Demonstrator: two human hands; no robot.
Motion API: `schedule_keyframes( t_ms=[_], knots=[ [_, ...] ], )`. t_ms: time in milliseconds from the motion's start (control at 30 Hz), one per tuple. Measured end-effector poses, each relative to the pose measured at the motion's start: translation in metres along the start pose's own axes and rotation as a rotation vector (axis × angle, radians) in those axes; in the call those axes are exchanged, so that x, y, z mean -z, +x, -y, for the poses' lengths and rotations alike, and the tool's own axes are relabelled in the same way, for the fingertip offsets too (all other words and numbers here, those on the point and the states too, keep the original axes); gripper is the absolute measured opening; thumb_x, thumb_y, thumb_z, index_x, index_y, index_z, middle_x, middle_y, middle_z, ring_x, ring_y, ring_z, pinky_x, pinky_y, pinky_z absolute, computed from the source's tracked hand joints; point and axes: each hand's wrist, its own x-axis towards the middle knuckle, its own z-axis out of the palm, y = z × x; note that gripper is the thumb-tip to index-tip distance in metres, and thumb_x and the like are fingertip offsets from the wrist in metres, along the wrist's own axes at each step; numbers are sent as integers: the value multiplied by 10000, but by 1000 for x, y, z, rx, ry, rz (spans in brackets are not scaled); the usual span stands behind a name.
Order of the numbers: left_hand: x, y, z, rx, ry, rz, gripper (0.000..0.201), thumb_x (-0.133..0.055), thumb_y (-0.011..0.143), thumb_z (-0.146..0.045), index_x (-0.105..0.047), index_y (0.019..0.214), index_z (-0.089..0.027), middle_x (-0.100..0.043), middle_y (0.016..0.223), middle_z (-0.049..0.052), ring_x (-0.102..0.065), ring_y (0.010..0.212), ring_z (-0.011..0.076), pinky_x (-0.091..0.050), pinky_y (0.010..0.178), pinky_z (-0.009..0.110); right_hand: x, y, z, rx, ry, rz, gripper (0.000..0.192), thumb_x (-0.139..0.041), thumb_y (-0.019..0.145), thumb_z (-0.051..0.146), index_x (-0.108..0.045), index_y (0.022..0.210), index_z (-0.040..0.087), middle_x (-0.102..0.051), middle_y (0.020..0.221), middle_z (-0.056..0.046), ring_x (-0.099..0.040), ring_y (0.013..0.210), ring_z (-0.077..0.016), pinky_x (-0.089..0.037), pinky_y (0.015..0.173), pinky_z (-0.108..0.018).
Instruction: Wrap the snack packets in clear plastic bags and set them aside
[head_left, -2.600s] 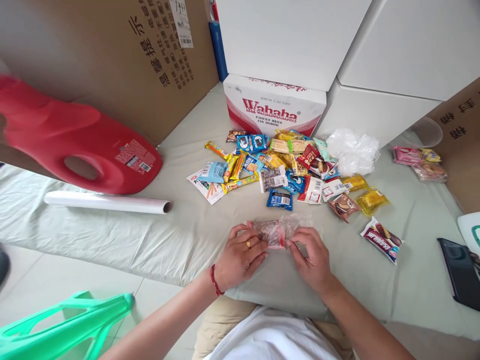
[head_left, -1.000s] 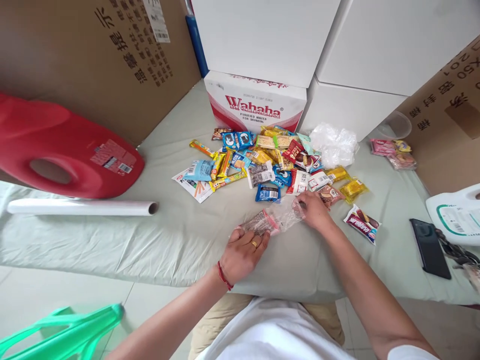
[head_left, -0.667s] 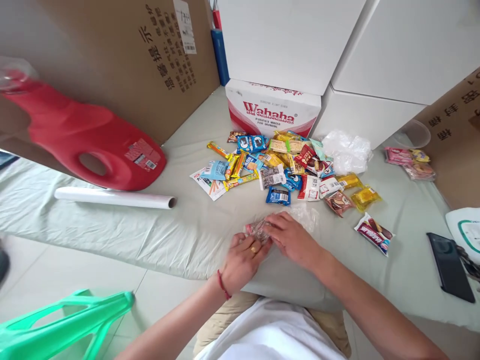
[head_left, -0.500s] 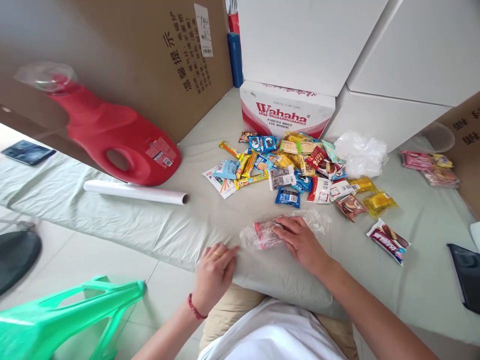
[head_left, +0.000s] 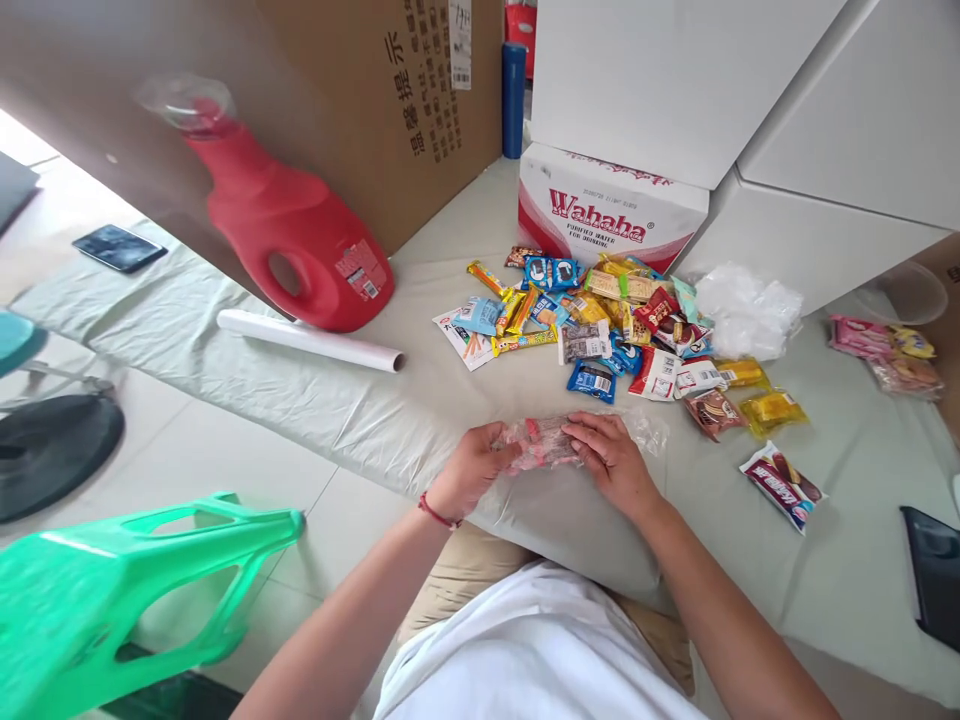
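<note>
At the frame's centre a snack packet (head_left: 544, 445), wrapped in clear film, is held at both ends by the left hand (head_left: 474, 470) and right hand (head_left: 613, 460). It seems light, soft and slippery; the ends are best gripped.

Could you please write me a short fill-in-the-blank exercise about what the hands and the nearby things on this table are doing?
1. Both the left hand and the right hand touch a snack wrapped in clear ____.
2. The white roll lies in front of the ____ jug.
3. The box behind the snack pile reads ____.

Missing words: plastic; red; Wahaha
</note>
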Motion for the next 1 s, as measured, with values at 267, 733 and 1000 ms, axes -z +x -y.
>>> schedule_keyframes(
  t_ms=[267,733,1000],
  knots=[
    [37,-21,4,167,-502,-171,477,-909,530,-365,-541,764,-173,-606,629,-36,-509,469,52,-238,400,145,-4,-2,-2,-42,71,-32,291,-541,1022,259,-724,1243,308,-687,1286,-60,-587,1136,-245,-528,991,-476],
    [-2,-12,20,109,-181,-295,401,-827,537,-437,-594,709,-160,-510,554,-60,-316,450,41,-173,464,219,-6,-5,0,55,-62,6,504,-486,979,98,-642,1382,356,-613,1309,-71,-536,1100,-244,-560,939,-444],
    [1,-16,4,144,-214,-421,541,-593,759,-714,-553,974,-220,-548,758,-45,-381,449,67,-192,450,229,-9,-9,4,67,-143,21,645,-469,892,-10,-653,1374,377,-570,1373,-62,-500,1116,-255,-573,923,-444]
  ],
)
